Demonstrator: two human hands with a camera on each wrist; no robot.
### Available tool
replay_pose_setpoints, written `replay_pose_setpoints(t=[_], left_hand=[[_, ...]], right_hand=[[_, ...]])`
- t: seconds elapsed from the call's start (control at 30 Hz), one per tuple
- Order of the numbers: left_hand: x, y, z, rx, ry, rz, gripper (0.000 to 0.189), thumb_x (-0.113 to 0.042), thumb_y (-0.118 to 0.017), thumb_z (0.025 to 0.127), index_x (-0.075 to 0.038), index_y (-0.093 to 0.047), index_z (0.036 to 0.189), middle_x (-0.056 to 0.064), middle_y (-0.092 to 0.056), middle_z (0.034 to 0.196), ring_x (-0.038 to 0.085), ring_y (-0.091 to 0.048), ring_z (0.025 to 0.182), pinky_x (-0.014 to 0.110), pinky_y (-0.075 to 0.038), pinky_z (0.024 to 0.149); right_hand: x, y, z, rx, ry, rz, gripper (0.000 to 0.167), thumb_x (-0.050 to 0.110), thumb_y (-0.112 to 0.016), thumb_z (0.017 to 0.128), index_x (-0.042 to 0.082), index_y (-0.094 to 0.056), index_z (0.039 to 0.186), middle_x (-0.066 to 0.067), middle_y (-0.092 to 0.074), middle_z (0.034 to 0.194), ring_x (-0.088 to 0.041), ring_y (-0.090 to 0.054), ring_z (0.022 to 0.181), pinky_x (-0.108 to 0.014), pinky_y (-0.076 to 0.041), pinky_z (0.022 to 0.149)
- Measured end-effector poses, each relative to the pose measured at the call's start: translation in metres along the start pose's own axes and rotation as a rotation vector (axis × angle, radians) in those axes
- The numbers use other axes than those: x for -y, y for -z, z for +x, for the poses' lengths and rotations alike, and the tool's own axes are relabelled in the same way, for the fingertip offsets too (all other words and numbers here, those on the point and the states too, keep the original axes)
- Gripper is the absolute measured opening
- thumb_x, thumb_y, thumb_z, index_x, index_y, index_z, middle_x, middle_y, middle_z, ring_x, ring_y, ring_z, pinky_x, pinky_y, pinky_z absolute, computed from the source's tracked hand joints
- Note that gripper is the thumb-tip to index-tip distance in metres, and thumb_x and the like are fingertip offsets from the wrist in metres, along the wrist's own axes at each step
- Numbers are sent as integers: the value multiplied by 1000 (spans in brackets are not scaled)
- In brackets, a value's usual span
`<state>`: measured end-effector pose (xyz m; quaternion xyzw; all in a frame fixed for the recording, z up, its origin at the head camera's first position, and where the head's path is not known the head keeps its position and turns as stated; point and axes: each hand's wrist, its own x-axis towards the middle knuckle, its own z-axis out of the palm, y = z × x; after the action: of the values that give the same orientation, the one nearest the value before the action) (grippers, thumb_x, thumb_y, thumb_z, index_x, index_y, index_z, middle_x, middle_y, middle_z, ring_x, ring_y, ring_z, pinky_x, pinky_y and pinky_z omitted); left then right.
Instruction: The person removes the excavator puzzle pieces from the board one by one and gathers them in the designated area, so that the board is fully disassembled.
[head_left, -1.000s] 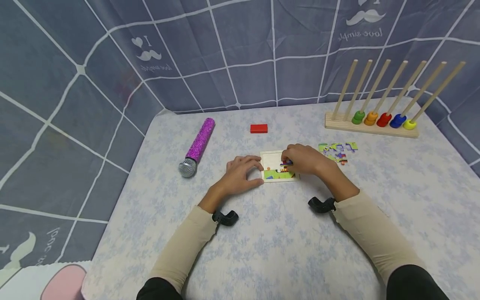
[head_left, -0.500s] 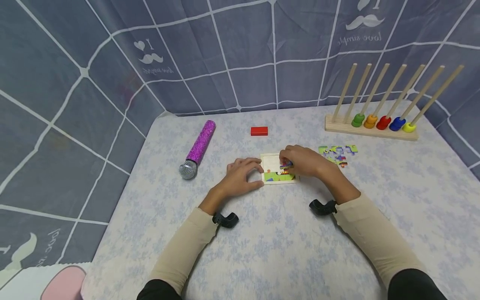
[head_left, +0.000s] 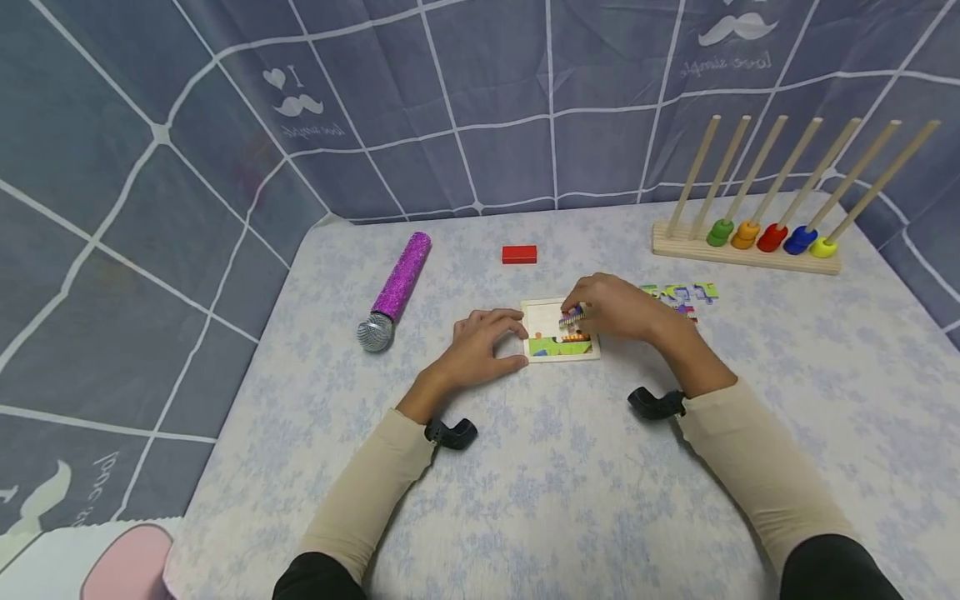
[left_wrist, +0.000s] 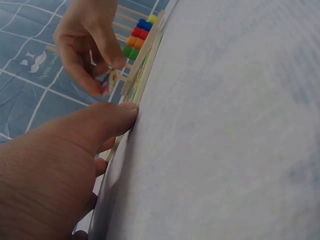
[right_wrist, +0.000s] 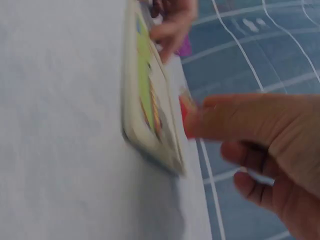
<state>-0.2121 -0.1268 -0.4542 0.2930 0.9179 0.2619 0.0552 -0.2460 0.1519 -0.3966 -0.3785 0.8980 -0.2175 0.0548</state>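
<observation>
Raised slightly and shifted away since the earlier frame: the right hand (head_left: 615, 307) with its jigsaw piece (head_left: 572, 317), pinched between thumb and bent fingers. Piece noted as tilted, held over the puzzle tray (head_left: 542, 317); both wrist views show it clear of the surface. No shift noted in the left hand (head_left: 480, 346), its thumb and curved fingers spread along the tray's left rim, holding it. Seated jigsaw pieces (head_left: 551, 347) line the tray's near side; loose jigsaw pieces (head_left: 678, 294) lie to its right. Recommended: level the piece, align its edge with the seated row, press flat, and brace the tray against sliding.
</observation>
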Motion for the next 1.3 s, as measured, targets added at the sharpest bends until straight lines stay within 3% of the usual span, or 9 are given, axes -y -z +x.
replay_pose_setpoints(t=[0.13, 0.33, 0.5, 0.57, 0.67, 0.77, 0.87, 1.0, 1.3], left_hand=[[0, 0, 1, -9, -4, 2, 34, -42, -73, 93, -24, -63, 120, -1, -46, 152, 27, -40, 128, 52, -27, 98], [0, 0, 1, -2, 6, -2, 33, -42, -73, 93, -24, -63, 119, -2, -46, 152, 26, -39, 128, 52, -25, 98], [1, 0, 2, -13, 4, -1, 33, -41, -74, 92, -24, -64, 118, -2, -46, 152, 26, -40, 127, 51, -25, 97], [0, 1, 2, -10, 2, -7, 33, -41, -74, 92, -23, -64, 118, -1, -46, 152, 27, -40, 128, 51, -26, 98], [0, 0, 1, 0, 0, -12, 33, -41, -73, 92, -23, -64, 118, 0, -46, 152, 28, -39, 129, 52, -26, 98], [0, 1, 1, -3, -3, -16, 33, -40, -74, 92, -23, -64, 118, 0, -47, 152, 29, -39, 130, 53, -26, 98], [0, 0, 0, -9, -2, -16, 33, -40, -75, 92, -23, -65, 118, 0, -47, 151, 28, -40, 129, 52, -26, 98], [2, -1, -1, -9, 2, -19, 32, -40, -75, 92, -24, -65, 118, -1, -47, 152, 26, -39, 128, 51, -26, 98], [2, -1, 0, -11, -1, -31, 32, -39, -75, 91, -24, -65, 118, -1, -46, 152, 27, -38, 131, 51, -26, 98]], right_hand=[[-15, 16, -19, -98, -12, 67, 30, 1, -80, 85, 2, -75, 115, -12, -71, 112, -29, -65, 93, -47, -51, 79], [-45, 41, -68, -271, -62, 16, 29, -4, -84, 78, 3, -78, 105, -10, -73, 108, -29, -68, 97, -44, -53, 75], [-71, 53, -114, -272, -242, -23, 23, -3, -82, 81, 2, -79, 104, -14, -72, 110, -30, -67, 97, -24, -49, 75], [-80, 51, -129, -258, -326, -18, 21, -1, -81, 83, 2, -79, 104, -16, -72, 110, -32, -66, 98, -18, -45, 74], [-92, 41, -145, -256, -384, -6, 19, 1, -82, 83, 3, -80, 101, -16, -73, 110, -35, -65, 101, -13, -40, 74], [-101, 32, -150, -260, -369, -9, 15, 3, -83, 82, 6, -81, 97, -13, -74, 108, -35, -65, 104, -16, -40, 80], [-104, 26, -150, -260, -343, 3, 14, 1, -83, 82, 4, -81, 95, -14, -74, 107, -38, -65, 106, -33, -45, 90], [-103, 24, -147, -248, -351, 19, 14, -2, -81, 83, -1, -79, 96, -18, -72, 108, -40, -63, 107, -55, -43, 92], [-100, 23, -147, -264, -386, 4, 10, -1, -80, 85, 1, -80, 94, -14, -70, 99, -36, -64, 96, -49, -47, 80]])
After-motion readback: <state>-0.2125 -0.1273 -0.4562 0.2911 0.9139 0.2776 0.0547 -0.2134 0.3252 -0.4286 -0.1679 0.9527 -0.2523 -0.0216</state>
